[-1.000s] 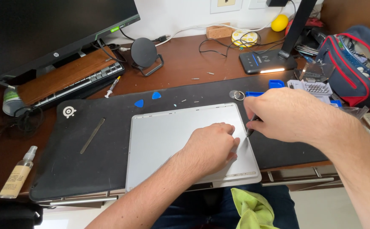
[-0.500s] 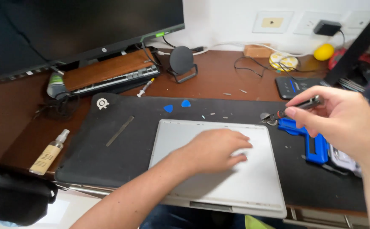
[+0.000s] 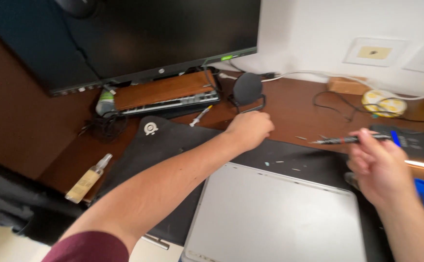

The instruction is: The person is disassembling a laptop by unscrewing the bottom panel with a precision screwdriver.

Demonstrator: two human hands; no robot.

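A dark monitor (image 3: pixel 124 39) stood at the back of the brown worktop (image 3: pixel 299 106). A silver laptop (image 3: pixel 275 218) lay on the black mat (image 3: pixel 173 140). The left hand (image 3: pixel 249 130) hovered curled above the mat's far edge, holding nothing visible. The right hand (image 3: pixel 379 167) pinched a thin screwdriver (image 3: pixel 348 140).

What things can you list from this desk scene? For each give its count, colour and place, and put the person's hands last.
Laptop: one, silver, lid shut, on the mat.
Mat: one, black, on the desk.
Desk: one, brown wood.
Monitor: one, black, rear left.
Keyboard: one, under a wooden shelf.
Spray bottle: one, clear, yellowish, left desk edge.
Round speaker: one, dark, behind the mat.
Screwdriver: one, dark, in the right hand.
Left hand: closed in a fist, reaching over the mat's far edge.
Right hand: gripping the screwdriver.
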